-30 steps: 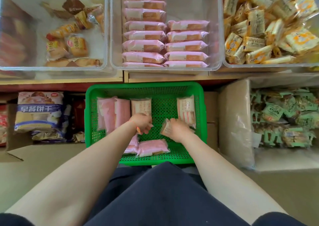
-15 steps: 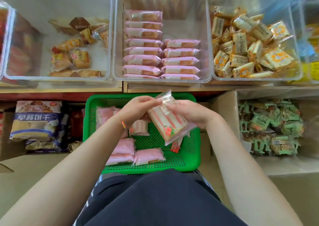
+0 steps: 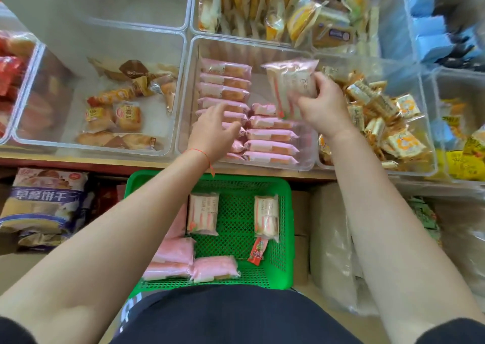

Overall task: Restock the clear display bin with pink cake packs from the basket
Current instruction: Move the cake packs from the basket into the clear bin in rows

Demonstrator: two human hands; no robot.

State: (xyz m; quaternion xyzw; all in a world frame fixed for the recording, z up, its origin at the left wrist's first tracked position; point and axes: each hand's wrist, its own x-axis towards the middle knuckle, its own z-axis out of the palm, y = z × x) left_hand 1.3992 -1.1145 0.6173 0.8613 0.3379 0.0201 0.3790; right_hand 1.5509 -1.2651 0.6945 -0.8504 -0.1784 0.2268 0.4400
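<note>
Restocking partway: right hand [image 3: 324, 105] gripping pale pink plastic-wrapped cake pack [image 3: 290, 86] above clear rectangular display bin [image 3: 187, 102], left hand [image 3: 214, 129] loose-fingered over pink rows; more packs left in green mesh basket [image 3: 286, 212].

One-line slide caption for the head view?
Right hand holds a cake pack over the clear bin; left hand reaches in.

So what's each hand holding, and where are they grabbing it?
The right hand grips a cake pack by its right side, above the clear bin. The left hand holds nothing.
</note>
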